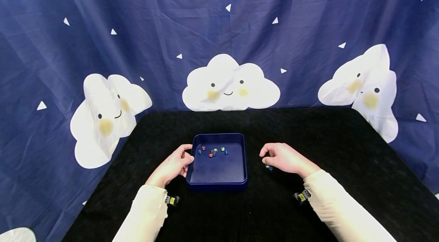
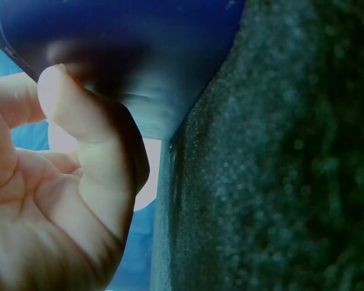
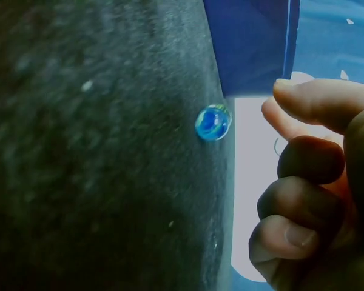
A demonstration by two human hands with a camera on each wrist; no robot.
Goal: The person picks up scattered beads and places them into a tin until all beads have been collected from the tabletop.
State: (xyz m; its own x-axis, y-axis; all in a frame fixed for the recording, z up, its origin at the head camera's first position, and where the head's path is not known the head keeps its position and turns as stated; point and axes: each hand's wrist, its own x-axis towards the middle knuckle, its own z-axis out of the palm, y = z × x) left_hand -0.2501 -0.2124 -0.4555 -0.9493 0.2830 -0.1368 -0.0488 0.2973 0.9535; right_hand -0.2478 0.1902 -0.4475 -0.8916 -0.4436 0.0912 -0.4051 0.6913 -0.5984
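A square dark-blue box (image 1: 217, 169) stands on the black table, with several coloured glass marbles (image 1: 215, 152) inside, mostly toward its back. At the box's left side, my left hand (image 1: 175, 164) holds the wall near the rim; the left wrist view shows the bent thumb (image 2: 85, 121) against the outer wall. To the right of the box, my right hand (image 1: 282, 157) hovers just above the table, thumb and index fingertips slightly apart, nothing seen between them. Beneath it lie a blue marble (image 1: 271, 169) and a greenish one (image 1: 267, 166), partly overlapping in the right wrist view.
A black cloth covers the table (image 1: 291, 127). Behind it hangs a blue curtain (image 1: 205, 13) printed with smiling white clouds and small white triangles. A small camera (image 1: 173, 200) sits on the left wrist, another (image 1: 302, 196) on the right.
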